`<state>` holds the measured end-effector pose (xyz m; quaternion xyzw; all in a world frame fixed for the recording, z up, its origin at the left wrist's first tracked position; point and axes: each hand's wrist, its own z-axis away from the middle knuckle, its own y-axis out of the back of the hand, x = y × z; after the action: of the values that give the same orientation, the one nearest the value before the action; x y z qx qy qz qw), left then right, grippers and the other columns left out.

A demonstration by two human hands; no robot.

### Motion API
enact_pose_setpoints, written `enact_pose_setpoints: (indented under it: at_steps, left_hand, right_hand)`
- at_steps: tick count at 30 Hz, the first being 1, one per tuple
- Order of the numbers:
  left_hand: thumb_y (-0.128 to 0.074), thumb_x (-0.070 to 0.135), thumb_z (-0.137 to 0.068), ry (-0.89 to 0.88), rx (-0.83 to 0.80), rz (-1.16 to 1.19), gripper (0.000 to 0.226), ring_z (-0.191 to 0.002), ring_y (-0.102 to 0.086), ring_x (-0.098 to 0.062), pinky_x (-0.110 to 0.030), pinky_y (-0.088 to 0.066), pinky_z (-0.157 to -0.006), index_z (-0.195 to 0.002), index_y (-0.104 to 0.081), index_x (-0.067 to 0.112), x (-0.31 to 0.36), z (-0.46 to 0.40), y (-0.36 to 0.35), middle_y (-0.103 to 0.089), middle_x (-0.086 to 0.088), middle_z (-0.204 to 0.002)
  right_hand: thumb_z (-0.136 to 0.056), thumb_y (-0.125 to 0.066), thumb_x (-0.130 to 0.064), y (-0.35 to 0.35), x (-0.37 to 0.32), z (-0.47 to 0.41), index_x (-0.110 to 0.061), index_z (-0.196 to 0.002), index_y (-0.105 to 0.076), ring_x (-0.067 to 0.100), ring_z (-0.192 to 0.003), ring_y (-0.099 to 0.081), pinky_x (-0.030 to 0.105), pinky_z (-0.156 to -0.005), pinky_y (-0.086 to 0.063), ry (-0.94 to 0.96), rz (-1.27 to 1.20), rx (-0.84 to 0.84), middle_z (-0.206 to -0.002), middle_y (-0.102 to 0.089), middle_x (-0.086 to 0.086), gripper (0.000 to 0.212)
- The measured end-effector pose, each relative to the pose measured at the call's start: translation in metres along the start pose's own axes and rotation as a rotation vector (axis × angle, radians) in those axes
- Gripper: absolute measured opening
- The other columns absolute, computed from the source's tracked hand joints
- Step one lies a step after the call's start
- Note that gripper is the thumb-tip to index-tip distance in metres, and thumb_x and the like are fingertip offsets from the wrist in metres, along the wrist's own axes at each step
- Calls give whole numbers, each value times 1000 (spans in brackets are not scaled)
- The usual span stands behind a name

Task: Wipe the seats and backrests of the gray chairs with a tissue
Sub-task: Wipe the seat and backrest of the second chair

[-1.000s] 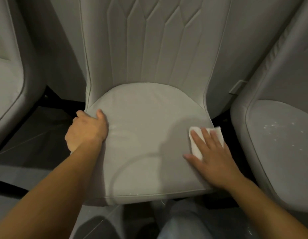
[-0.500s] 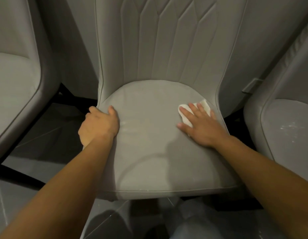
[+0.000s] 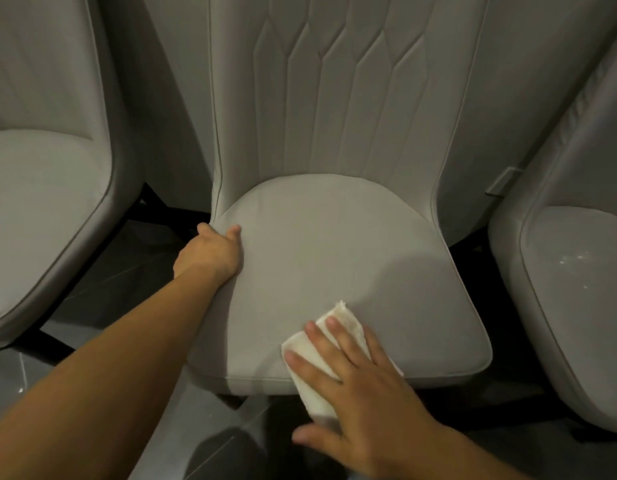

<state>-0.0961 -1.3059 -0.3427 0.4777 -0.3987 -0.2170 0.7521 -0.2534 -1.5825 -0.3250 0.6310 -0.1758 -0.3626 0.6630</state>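
From the head view, a gray leather-like chair with a rounded seat (image 3: 334,271) and a stitched diamond-pattern backrest (image 3: 334,98) stands in the middle. The right hand (image 3: 355,393) lies flat with fingers spread, pressing a folded white tissue (image 3: 317,386) onto the seat's near edge, part of the tissue hanging over the front. The left hand (image 3: 210,252) grips the seat's left rim, thumb on top, fingers curled under. Matching gray chairs stand left (image 3: 47,220) and right (image 3: 573,289), the right one's seat flecked white.
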Motion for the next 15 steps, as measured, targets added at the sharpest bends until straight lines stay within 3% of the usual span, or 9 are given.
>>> enact_pose_setpoints:
  at_steps: [3, 5, 8, 11, 15]
  left_hand:
    - [-31, 63, -98, -8, -120, -7, 76, -127, -46, -42, -46, -38, -100, -142, -31, 1, 0, -14, 9, -45, -26, -141]
    - [-44, 63, -94, -7, -142, 15, 82, -130, -43, -42, -46, -37, -103, -147, -29, 2, -2, -29, 26, -41, -24, -146]
    - [-55, 59, -91, -20, 124, 166, 89, -134, -36, -45, -49, -34, -107, -153, -18, 8, 3, -44, 64, -29, -23, -152]
    - [-54, 64, -89, -163, 352, 293, 93, -139, -32, -40, -51, -29, -111, -156, -13, 14, 17, -57, 95, -26, -18, -156]
    - [-52, 74, -83, -267, 378, 303, 100, -143, -26, -34, -51, -26, -113, -157, -11, 20, 39, -74, 104, -24, -14, -158]
  right_hand:
    - [-91, -21, -82, 1, 11, -24, -48, -156, -13, 21, -154, -3, 52, -120, -4, -53, 60, 93, -167, -12, -9, 74]
    - [-85, -8, -85, 11, 23, -60, -49, -155, -9, 21, -154, 1, 51, -121, 0, -181, 26, 85, -167, -8, -10, 79]
    - [-74, 0, -88, 20, 39, -115, -52, -153, 2, 16, -152, 15, 51, -120, 10, -355, -59, 37, -167, 6, -14, 87]
    - [-85, -12, -85, 27, 44, -149, -49, -155, -1, 18, -152, 17, 53, -119, 13, -398, -57, 6, -167, 9, -11, 80]
    - [-89, -17, -81, 29, 42, -156, -47, -156, -2, 19, -152, 16, 54, -119, 13, -404, -63, 4, -167, 9, -10, 76]
